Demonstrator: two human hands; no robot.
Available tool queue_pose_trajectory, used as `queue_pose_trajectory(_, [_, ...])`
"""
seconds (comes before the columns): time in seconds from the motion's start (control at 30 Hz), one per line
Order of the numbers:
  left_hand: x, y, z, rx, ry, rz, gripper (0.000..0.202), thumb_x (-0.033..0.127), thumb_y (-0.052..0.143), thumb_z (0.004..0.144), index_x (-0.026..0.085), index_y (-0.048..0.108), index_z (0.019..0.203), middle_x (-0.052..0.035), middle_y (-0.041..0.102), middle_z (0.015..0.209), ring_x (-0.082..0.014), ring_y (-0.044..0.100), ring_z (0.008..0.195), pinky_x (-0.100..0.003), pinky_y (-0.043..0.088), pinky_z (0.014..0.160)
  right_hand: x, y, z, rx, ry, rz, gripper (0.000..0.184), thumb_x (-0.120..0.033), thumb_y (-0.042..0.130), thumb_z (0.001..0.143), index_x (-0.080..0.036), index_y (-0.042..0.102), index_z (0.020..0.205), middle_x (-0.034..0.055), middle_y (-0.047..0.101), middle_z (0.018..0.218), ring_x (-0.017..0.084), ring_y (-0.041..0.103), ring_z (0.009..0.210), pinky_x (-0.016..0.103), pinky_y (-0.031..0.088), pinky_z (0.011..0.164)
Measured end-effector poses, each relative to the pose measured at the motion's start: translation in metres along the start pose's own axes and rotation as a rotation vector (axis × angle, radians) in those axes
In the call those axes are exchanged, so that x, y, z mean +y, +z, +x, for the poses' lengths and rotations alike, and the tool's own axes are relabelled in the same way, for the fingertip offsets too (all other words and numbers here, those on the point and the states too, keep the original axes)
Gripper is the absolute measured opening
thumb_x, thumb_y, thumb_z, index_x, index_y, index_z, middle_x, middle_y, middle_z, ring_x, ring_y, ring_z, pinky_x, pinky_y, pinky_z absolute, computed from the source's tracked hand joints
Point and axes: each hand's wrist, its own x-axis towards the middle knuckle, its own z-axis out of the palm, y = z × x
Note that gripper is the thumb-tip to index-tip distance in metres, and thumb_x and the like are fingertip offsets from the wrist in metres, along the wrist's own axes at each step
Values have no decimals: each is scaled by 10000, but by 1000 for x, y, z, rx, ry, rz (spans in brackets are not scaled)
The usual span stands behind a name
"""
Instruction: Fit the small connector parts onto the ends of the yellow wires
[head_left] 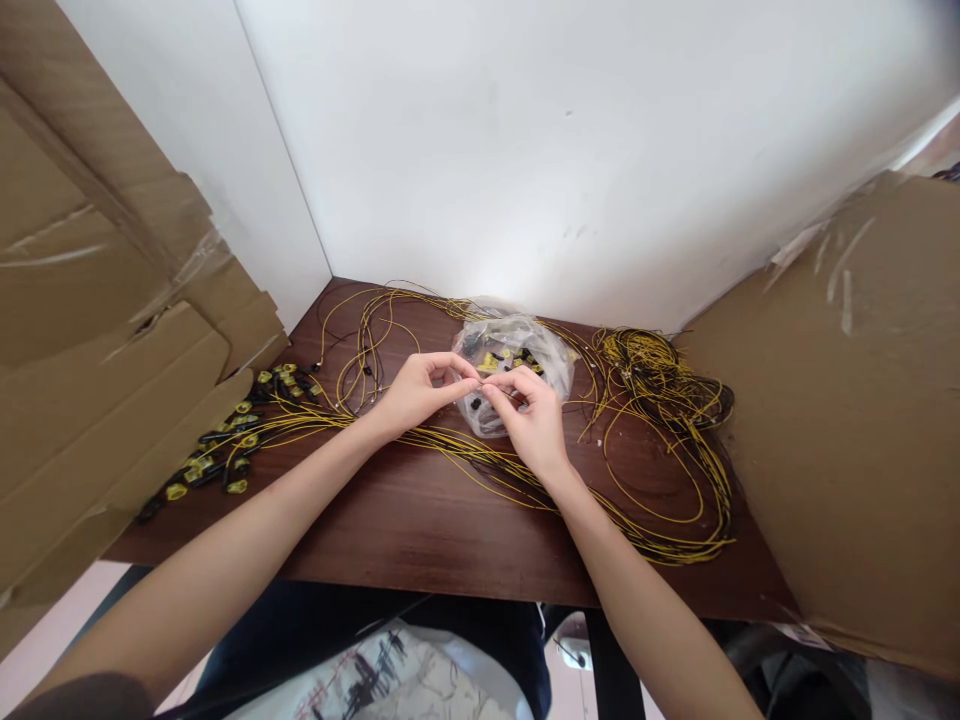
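Head view: A person's left hand (424, 388) and right hand (536, 415) meet, thumbs and forefingers pinching a tiny piece (480, 386) too small to identify, above a clear plastic bag (555, 365) of small yellow and black parts (491, 361) on a dark brown wood-grain table (420, 530). Long, thin yellow and black wires (480, 455) pass beneath both forearms, between black-and-yellow plastic connectors (196, 468) at left and a tangled wire coil (649, 362) at right, near a brown cardboard panel (840, 430).
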Motion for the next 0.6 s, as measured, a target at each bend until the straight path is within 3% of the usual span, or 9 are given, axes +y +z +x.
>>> queue_pose_trajectory(0.23, [-3,0,0,4,14,1,238,352,614,763,128,675,813,-47,670,759,-138,576,676,-244,446,625,-1,-1,0,-3,0,-10,111,-226,568,830,-197,663,782,10,630,781,133,544,703,251,403,599])
queue_pose_trajectory(0.6, [-1,0,0,6,34,31,228,339,611,771,122,675,800,-56,677,777,-148,583,702,-262,454,661,-2,0,0,-2,4,-20,123,-232,558,836,-190,661,783,17,626,772,133,541,700,249,399,598])
